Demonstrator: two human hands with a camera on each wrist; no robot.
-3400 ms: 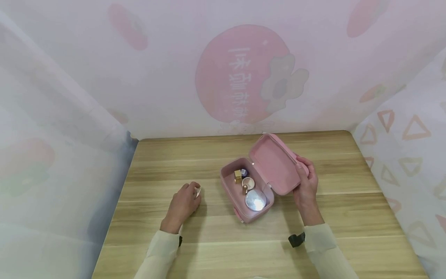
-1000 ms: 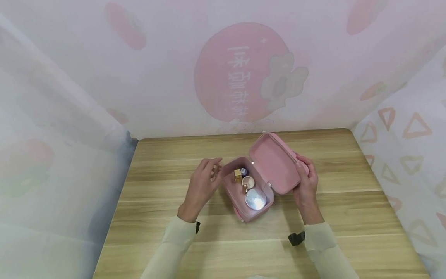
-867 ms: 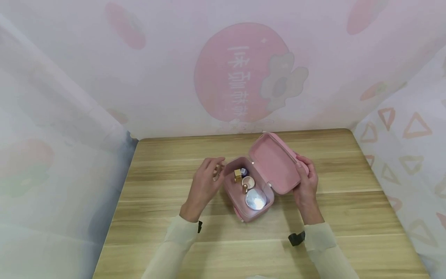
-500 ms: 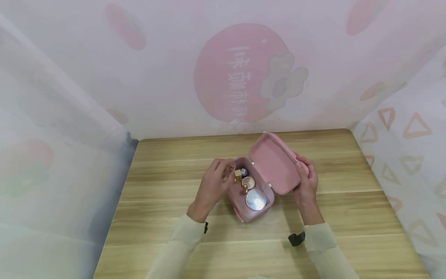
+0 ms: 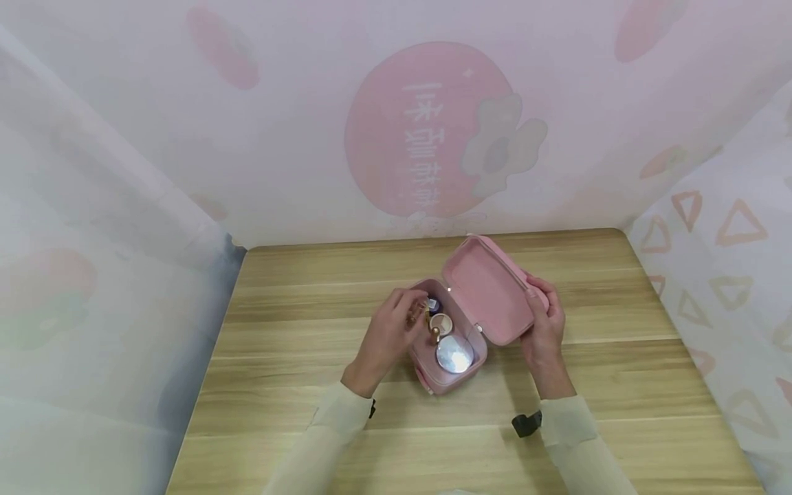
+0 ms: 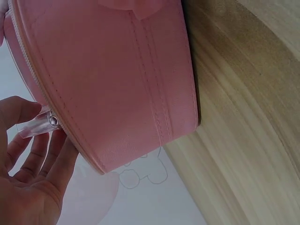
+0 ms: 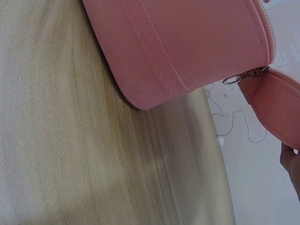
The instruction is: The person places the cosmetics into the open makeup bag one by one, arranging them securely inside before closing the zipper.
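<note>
In the head view a pink zippered cosmetic case (image 5: 427, 372) stands unzipped, its lid (image 5: 489, 292) tipped back to the right. My left hand (image 5: 382, 335) reaches over the case's left rim. Between thumb and fingers it pinches a small clear bottle (image 6: 40, 124), held right at the zipper edge in the left wrist view. My right hand (image 5: 544, 340) grips the lid's outer edge; its fingers (image 7: 291, 164) show at the right wrist view's border. Inside lie a round silver compact (image 5: 454, 354), a smaller round palette (image 5: 441, 324), a bronze tube (image 5: 435, 335) and a silver-topped dark blue item (image 5: 433, 305).
The case rests on a wooden table (image 5: 278, 309) with rounded back corners. Pale printed curtains (image 5: 297, 137) enclose the back and both sides. A zipper pull (image 7: 232, 80) hangs at the case's corner. A white thing (image 5: 458, 491) just shows at the bottom edge.
My left hand picked up the clear bottle from the table at left and moved it right, over the case, now covering most of the gold-capped item. My right hand keeps holding the lid.
</note>
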